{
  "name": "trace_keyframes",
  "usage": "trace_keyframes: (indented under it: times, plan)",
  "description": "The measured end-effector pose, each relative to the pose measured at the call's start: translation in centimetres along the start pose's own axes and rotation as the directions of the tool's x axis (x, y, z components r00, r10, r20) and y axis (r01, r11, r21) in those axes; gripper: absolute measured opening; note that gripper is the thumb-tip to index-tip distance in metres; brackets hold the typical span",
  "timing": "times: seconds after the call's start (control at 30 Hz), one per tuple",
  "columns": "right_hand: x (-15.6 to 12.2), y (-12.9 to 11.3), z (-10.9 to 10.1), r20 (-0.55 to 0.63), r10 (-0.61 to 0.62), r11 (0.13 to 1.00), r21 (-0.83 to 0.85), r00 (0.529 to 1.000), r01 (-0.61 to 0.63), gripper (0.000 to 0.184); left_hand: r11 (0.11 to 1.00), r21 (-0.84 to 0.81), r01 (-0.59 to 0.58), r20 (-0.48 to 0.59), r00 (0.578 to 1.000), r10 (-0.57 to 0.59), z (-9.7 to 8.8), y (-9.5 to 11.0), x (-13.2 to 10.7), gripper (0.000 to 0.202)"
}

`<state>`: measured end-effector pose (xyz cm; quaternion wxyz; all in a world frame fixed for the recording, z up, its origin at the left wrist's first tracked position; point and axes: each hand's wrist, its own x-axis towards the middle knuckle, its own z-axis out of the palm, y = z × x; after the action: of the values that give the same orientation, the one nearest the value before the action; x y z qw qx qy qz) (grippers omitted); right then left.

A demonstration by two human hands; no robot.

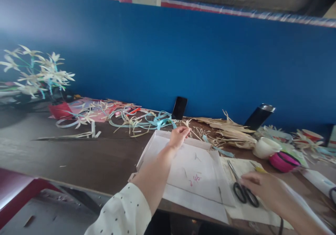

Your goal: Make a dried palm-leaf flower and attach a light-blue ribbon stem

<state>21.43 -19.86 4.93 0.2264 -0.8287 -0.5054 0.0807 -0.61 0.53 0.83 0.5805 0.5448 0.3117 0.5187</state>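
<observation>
My left hand [179,137] reaches over the far rim of a shallow white cardboard tray [194,173], its fingers pinched on a thin pale straw strip [187,123] from the pile behind. My right hand [265,187] hovers low at the right, fingers curled loosely just above black-handled scissors [243,189] that lie on white paper; whether it touches them is unclear. A pink number is written inside the tray.
Dried straw strips [231,130] and blue ribbon [157,119] litter the brown table [86,158]. A black phone [180,107] leans on the blue wall. A dark flask [258,116], white cup [265,147], pink bowl [283,161] and straw flowers [39,74] stand about.
</observation>
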Motion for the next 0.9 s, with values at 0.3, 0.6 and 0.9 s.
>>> trace_keyframes:
  times: [0.3,0.6,0.9]
  plan:
    - [2.8,-10.0,7.1,0.159,-0.138,0.973,-0.163,0.978,0.164,0.024,1.0,-0.015,0.017,-0.012,1.0,-0.017,0.1,-0.5,0.3,0.03]
    - [4.3,-11.7,8.7,0.257,-0.118,0.917,-0.342,0.959,0.205,0.015,0.999,-0.019,0.03,-0.005,1.0,-0.03,0.2,-0.3,0.4,0.028]
    - [2.1,-7.8,3.8,0.141,-0.251,0.967,-0.005,0.958,0.254,0.013,0.997,0.056,0.055,-0.021,0.998,-0.054,0.0,-0.1,0.2,0.024]
